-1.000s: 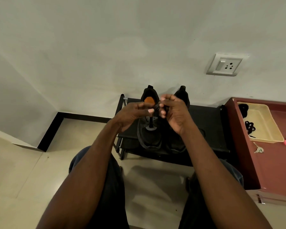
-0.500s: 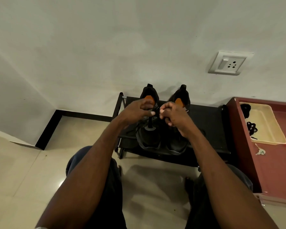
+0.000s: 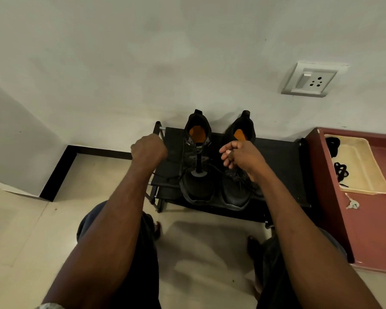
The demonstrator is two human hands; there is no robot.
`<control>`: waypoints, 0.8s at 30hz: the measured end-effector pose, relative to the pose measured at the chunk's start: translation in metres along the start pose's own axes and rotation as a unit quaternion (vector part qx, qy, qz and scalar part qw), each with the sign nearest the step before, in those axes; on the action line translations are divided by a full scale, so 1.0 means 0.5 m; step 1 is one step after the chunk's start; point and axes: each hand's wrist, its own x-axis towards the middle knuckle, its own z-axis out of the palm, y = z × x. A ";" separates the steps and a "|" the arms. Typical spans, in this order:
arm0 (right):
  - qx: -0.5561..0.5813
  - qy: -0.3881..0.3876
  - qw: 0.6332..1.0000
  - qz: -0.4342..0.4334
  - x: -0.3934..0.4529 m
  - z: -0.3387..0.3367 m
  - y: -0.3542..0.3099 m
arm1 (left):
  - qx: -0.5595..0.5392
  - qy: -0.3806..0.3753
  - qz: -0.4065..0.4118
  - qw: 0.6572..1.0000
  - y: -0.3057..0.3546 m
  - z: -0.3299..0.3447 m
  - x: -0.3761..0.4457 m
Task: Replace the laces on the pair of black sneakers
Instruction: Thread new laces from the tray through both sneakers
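Hands have split: a second ago you had both bunched together over the left sneaker's (image 3: 196,166) tongue, now your left hand (image 3: 148,149) is out at 9 o'clock of that shoe and your right hand (image 3: 239,156) sits at 3 o'clock, over the right sneaker (image 3: 236,188). Both are curled tight, each apparently pinching an end of the lace (image 3: 178,172); a thin dark strand runs from the left fist down to the shoe, but the strand on the right side is too dim to confirm. Reads like a pull-through or snugging stroke on the left sneaker, so that shoe is mid-lacing, not finished. Right sneaker looks laced already, can't tell with which laces. Both shoes sit side by side on the black rack (image 3: 281,157), heels toward the wall. More black laces (image 3: 341,171) lie in the beige tray (image 3: 366,166) at 3 o'clock.
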 end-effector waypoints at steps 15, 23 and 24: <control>-0.289 0.006 0.951 -0.107 0.015 0.108 0.024 | -0.004 -0.154 0.146 0.977 0.059 0.081 -0.039; -0.114 0.070 0.982 -0.130 0.023 0.093 0.013 | -0.200 -0.100 0.144 0.964 0.063 0.051 -0.025; -0.053 0.045 0.989 -0.132 0.025 0.093 0.005 | -0.223 -0.109 0.150 0.957 0.065 0.049 -0.027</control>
